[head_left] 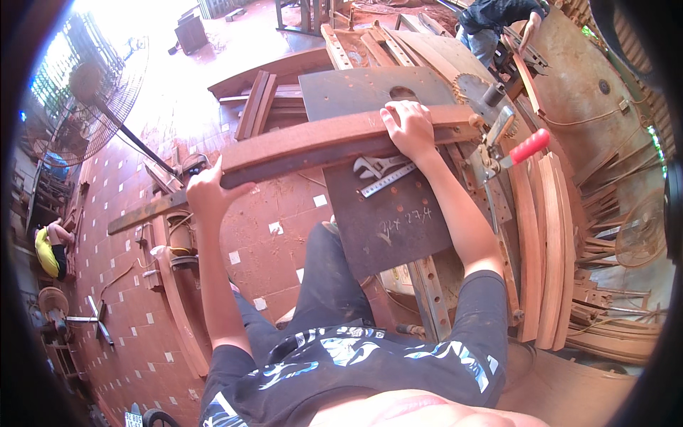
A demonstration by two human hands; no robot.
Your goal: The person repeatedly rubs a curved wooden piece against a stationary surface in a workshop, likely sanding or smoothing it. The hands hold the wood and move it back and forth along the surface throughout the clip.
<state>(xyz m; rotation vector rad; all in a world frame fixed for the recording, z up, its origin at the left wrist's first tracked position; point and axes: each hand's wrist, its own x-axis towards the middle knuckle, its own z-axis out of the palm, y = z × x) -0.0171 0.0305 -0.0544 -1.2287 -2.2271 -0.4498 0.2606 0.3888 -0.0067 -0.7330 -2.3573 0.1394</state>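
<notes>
A long, slightly curved reddish wooden piece (306, 137) lies across the metal machine table (331, 89), its left end jutting past the table. Along its near side runs a dark, longer wooden strip (146, 212), which looks like a jig. My left hand (208, 191) grips the wooden piece at its left end, thumb stretched along the near side. Fingers of my right hand (410, 129) curl over the top of the same piece, near the hole in the table. Nearer to me lie an adjustable wrench (375, 166) and a silvery ruler (388, 183).
A toggle clamp with a red handle (530, 147) stands at the right end, beside a toothed saw blade (475, 91). Curved wooden pieces (548, 249) stack at right. A floor fan (87, 85) stands left. One co-worker (501, 25) bends far right; another person (51, 249) is far left.
</notes>
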